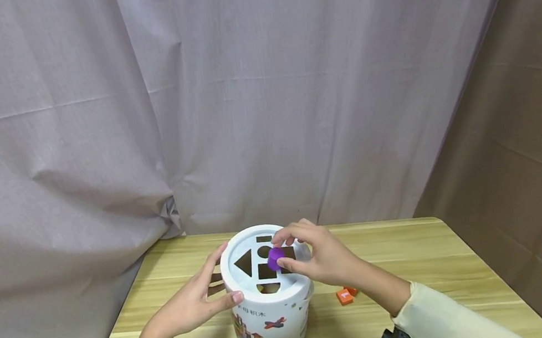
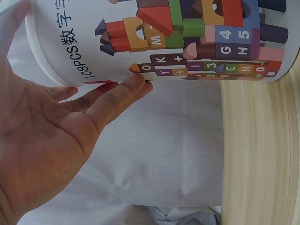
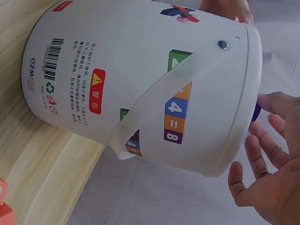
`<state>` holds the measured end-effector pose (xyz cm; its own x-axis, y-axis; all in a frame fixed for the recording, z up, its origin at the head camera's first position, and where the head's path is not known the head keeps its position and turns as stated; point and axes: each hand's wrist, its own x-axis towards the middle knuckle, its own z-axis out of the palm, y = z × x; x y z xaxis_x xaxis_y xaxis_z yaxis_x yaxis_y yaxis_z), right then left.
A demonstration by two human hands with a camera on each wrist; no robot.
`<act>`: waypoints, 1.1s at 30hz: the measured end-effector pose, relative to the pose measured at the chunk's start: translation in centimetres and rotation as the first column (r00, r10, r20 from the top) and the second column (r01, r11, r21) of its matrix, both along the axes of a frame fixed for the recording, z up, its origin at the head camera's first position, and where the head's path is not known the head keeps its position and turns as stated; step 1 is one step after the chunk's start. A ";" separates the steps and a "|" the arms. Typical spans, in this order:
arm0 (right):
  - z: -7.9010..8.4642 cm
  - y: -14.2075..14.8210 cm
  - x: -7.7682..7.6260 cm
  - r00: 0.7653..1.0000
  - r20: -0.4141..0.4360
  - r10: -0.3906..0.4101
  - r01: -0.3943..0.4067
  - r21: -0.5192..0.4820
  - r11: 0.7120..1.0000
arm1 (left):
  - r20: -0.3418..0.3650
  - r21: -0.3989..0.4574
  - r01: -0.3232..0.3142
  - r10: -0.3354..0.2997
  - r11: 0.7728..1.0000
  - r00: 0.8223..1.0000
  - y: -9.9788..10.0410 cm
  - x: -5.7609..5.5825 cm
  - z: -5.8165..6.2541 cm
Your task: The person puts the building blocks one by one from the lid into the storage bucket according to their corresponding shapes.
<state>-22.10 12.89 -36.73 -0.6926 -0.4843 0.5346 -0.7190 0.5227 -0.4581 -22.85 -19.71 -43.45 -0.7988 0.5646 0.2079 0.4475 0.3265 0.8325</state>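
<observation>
A white bucket (image 1: 269, 333) stands on the table, its side printed with pictures of toy blocks. Its white lid (image 1: 235, 284) has cut-out holes, among them a triangle, a circle and rectangles. At the left side of the bucket rests my left hand (image 1: 191, 306), thumb on the front rim and straight fingers spread along the wall. My right hand (image 1: 323, 255) pinches a purple round block (image 1: 275, 258) between thumb and fingers over the lid, close to the circular and square holes. In the right wrist view, only a dark purple edge (image 3: 256, 112) shows past the rim; the other fingers spread loosely.
Orange blocks (image 1: 344, 296) lie on the wooden table (image 1: 385, 245) right of the bucket, below my right forearm. The bucket's white handle (image 3: 145, 103) hangs down its side. A grey curtain (image 1: 264, 108) covers the back beyond the table.
</observation>
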 end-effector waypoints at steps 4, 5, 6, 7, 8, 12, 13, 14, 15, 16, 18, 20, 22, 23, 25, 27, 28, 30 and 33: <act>-0.2 -0.5 -0.8 1.000 -0.012 -0.028 0.028 0.006 1.000 | -0.004 -0.001 0.001 -0.001 1.000 1.000 0.0 0.0 0.0; -0.2 -0.6 -1.0 0.999 -0.015 -0.036 0.036 0.008 0.999 | -0.004 -0.001 0.001 -0.001 1.000 1.000 0.1 0.0 0.0; -0.3 -0.7 -1.2 0.999 -0.017 -0.041 0.041 0.008 0.999 | -0.004 0.002 0.003 -0.003 1.000 1.000 0.1 0.1 -0.1; -0.4 -0.8 -1.4 0.999 -0.018 -0.046 0.046 0.008 0.999 | -0.004 0.005 0.005 -0.005 1.000 1.000 0.1 0.1 -0.1; -0.4 -1.0 -1.6 0.999 -0.015 -0.052 0.052 0.010 0.999 | -0.003 0.008 0.007 -0.007 1.000 1.000 0.1 0.1 -0.1; -0.6 -1.3 -2.0 0.998 0.010 -0.068 0.068 0.017 0.998 | -0.002 0.014 0.015 -0.015 1.000 1.000 0.2 0.2 -0.1; -0.6 -1.4 -2.0 0.997 0.017 -0.072 0.072 0.019 0.997 | -0.001 0.013 0.015 -0.015 1.000 1.000 0.2 0.3 -0.1; -0.6 -1.4 -2.0 0.997 0.024 -0.076 0.075 0.021 0.997 | -0.003 0.011 0.014 -0.014 1.000 1.000 0.2 0.3 -0.1; -0.6 -1.5 -2.0 0.997 0.029 -0.078 0.077 0.022 0.997 | -0.002 0.010 0.013 -0.013 1.000 1.000 0.2 0.3 -0.1; -0.6 -1.5 -2.1 0.996 0.031 -0.081 0.080 0.024 0.996 | -0.004 0.009 0.012 -0.012 1.000 1.000 0.1 0.3 -0.1; -0.5 -1.6 -2.1 0.996 0.031 -0.083 0.082 0.030 0.996 | -0.008 0.005 0.008 -0.008 1.000 1.000 0.1 0.3 0.0; -0.4 -1.8 -2.3 0.996 0.028 -0.083 0.082 0.033 0.996 | -0.012 0.004 0.004 -0.004 1.000 1.000 0.0 0.3 0.0; -0.4 -1.9 -2.4 0.996 0.025 -0.085 0.084 0.035 0.996 | -0.014 0.005 0.003 -0.003 1.000 1.000 0.0 0.3 0.1; -0.4 -1.9 -2.4 0.996 0.027 -0.086 0.085 0.035 0.996 | -0.014 0.006 0.004 -0.004 1.000 1.000 0.0 0.3 0.1; -0.6 -1.9 -2.5 0.995 0.036 -0.093 0.091 0.041 0.995 | -0.011 0.006 0.004 -0.003 1.000 1.000 0.0 0.3 0.1; -0.8 -1.9 -2.5 0.994 0.047 -0.095 0.092 0.052 0.994 | -0.007 0.003 0.001 -0.001 1.000 1.000 -0.1 0.4 0.0; -0.9 -1.8 -2.4 0.994 0.052 -0.096 0.093 0.059 0.994 | -0.003 0.003 0.000 0.000 1.000 1.000 -0.1 0.5 0.0; -1.0 -1.5 -2.4 0.994 0.048 -0.100 0.096 0.070 0.993 | 0.001 -0.002 -0.005 0.005 1.000 1.000 -0.1 0.6 0.0; -1.0 -0.5 -2.5 0.994 0.013 -0.112 0.111 0.071 0.991 | 0.007 0.003 -0.007 0.007 1.000 1.000 -0.1 0.6 0.0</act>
